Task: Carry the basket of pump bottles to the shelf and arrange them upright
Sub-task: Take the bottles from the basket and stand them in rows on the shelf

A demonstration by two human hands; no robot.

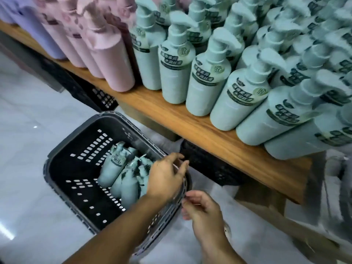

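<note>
**Basket on the floor by the shelf, bottles inside**

A dark slotted basket [76, 149] sits on the floor below a wooden shelf [190, 126]. Teal pump bottles [114, 168] lie heaped in it. The left hand [163, 176] hovers at its rim, fingers loosely spread, holding nothing. The right hand [203, 210] curls beside the rim; I cannot tell if it grips. The shelved bottles [175, 73] stand packed to the edge, so squeezing more in could topple them.

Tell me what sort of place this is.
Probably a stockroom or shop storage area: a wooden shelf packed with rows of identical green pump bottles and pink bottles, a slotted basket holding more on the tiled floor, and black crates under the shelf.
</note>
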